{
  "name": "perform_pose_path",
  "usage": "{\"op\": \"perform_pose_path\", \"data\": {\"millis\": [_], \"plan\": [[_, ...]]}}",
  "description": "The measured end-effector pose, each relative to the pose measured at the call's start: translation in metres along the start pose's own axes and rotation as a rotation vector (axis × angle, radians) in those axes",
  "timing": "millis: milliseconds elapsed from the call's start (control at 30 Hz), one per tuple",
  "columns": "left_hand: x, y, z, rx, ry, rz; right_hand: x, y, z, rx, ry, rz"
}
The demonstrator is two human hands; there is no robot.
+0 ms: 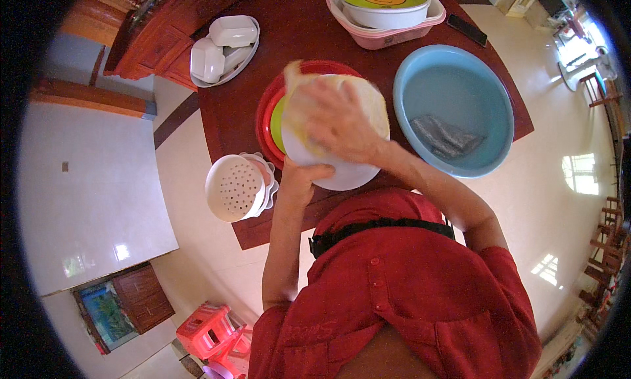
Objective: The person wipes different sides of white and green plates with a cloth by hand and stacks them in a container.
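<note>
My left hand (pixel 300 179) grips the lower left edge of a round white plastic dish or lid (pixel 342 179), its thumb over the near surface. My right hand (pixel 340 122), blurred by motion, presses a pale yellowish cloth (pixel 372 95) against that surface, so much of it is hidden. A loose end of the cloth sticks up at the upper left. Behind the white piece stands a red basin (pixel 266 110), partly covered. Something lime green (pixel 279 125) shows inside it.
To the right, a blue basin (pixel 453 78) holds liquid and a grey cloth (pixel 443 136). A perforated white bowl (pixel 236 186) stands at the left edge of the table (pixel 291 29). White dishes (pixel 234 31), stacked tubs (pixel 389 36) and a phone (pixel 467 30) lie farther back.
</note>
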State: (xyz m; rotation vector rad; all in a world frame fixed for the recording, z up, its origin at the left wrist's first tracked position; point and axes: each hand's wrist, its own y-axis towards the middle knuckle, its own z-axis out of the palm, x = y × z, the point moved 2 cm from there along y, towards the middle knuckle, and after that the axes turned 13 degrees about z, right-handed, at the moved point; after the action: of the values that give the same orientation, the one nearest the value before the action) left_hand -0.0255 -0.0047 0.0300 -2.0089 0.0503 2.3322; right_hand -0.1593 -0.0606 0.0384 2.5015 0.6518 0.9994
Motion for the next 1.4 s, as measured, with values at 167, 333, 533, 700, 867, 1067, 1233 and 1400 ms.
{"op": "perform_pose_path", "data": {"millis": [167, 333, 533, 700, 867, 1067, 1233, 1400], "plan": [[0.008, 0.003, -0.003, 0.058, -0.037, -0.028, 0.006, -0.001, 0.007, 0.084, -0.088, -0.171], [-0.002, -0.001, -0.003, -0.056, -0.139, -0.051, -0.033, 0.015, -0.003, -0.056, -0.022, 0.247], [0.01, 0.006, -0.005, -0.258, -0.216, 0.012, 0.002, -0.025, 0.011, 0.028, 0.027, 0.19], [0.015, 0.001, -0.008, -0.184, -0.1, 0.102, -0.013, -0.015, 0.008, 0.009, -0.293, -0.021], [-0.011, -0.003, -0.021, -0.034, 0.047, 0.007, -0.061, 0.005, -0.002, -0.106, 0.448, 0.577], [-0.009, -0.002, 0.004, -0.016, -0.25, 0.118, -0.085, -0.003, 0.002, -0.148, 0.828, 0.948], [0.022, -0.007, 0.029, -0.1, -0.108, 0.155, -0.078, -0.013, 0.006, -0.25, 0.506, 0.754], [0.021, 0.005, 0.008, 0.071, 0.039, 0.015, -0.043, -0.017, 0.0, -0.25, 0.037, 0.135]]}}
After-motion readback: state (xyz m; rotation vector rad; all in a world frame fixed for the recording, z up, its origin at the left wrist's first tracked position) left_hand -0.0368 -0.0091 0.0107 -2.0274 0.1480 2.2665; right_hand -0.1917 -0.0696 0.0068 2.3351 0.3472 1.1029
